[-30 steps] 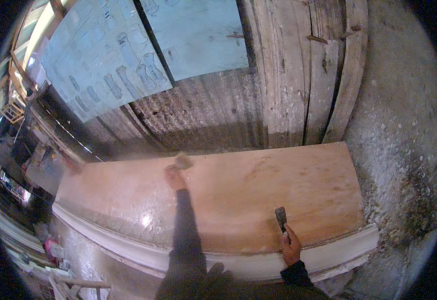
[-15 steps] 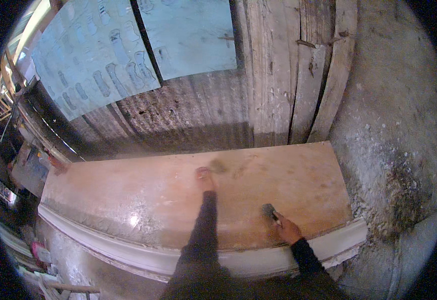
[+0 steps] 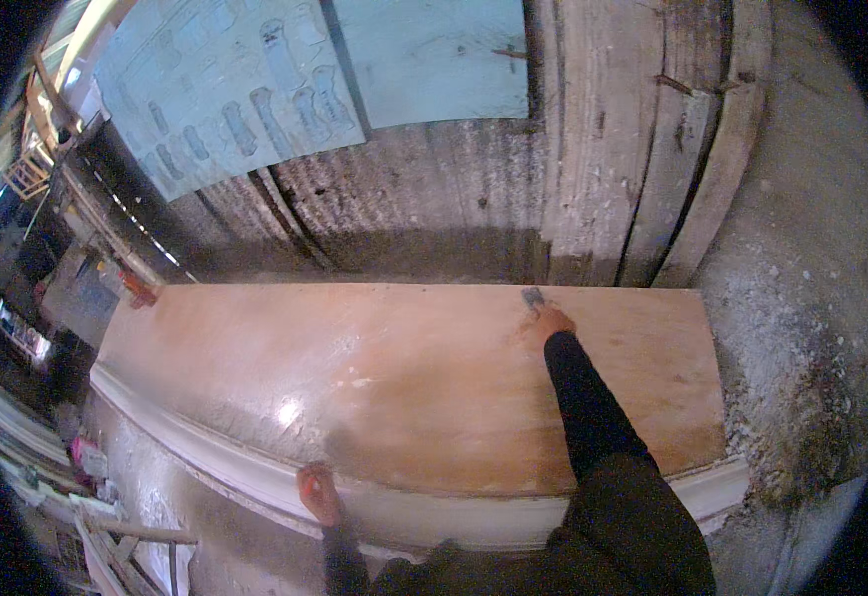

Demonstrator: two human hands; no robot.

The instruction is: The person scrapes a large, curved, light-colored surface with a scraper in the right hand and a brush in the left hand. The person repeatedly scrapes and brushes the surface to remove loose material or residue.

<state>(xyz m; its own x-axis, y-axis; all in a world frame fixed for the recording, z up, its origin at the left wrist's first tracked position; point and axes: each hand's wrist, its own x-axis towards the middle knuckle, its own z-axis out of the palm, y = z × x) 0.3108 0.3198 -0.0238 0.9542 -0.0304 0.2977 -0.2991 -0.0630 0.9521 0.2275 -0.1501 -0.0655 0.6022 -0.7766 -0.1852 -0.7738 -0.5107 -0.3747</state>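
Below, the right hand (image 3: 551,321) was stretched to the far edge of the plywood board (image 3: 404,387), its fingers closed around a small scraper (image 3: 532,297) whose blade lay on or just above the wood near the back wall. Whether the blade truly touched the surface could not be told, as that spot was small and blurred. The left hand (image 3: 316,494) rested on the white moulded front edge (image 3: 255,477) of the bench, apparently pressing down as a brace; whether its fingers were curled or flat could not be told.

The board lay flat across the bench, pale with dust and a glossy patch toward its left half. Behind it rose a corrugated metal wall (image 3: 394,209) with blue printed sheets (image 3: 235,89) above and weathered wooden planks (image 3: 642,149) leaning at the right. Rough grey plaster (image 3: 801,328) flanked the board on the right.

For a reach this long, good practice would likely have meant keeping the blade at a low angle, drawing it in even strokes, and letting the braced left hand carry the body's weight.
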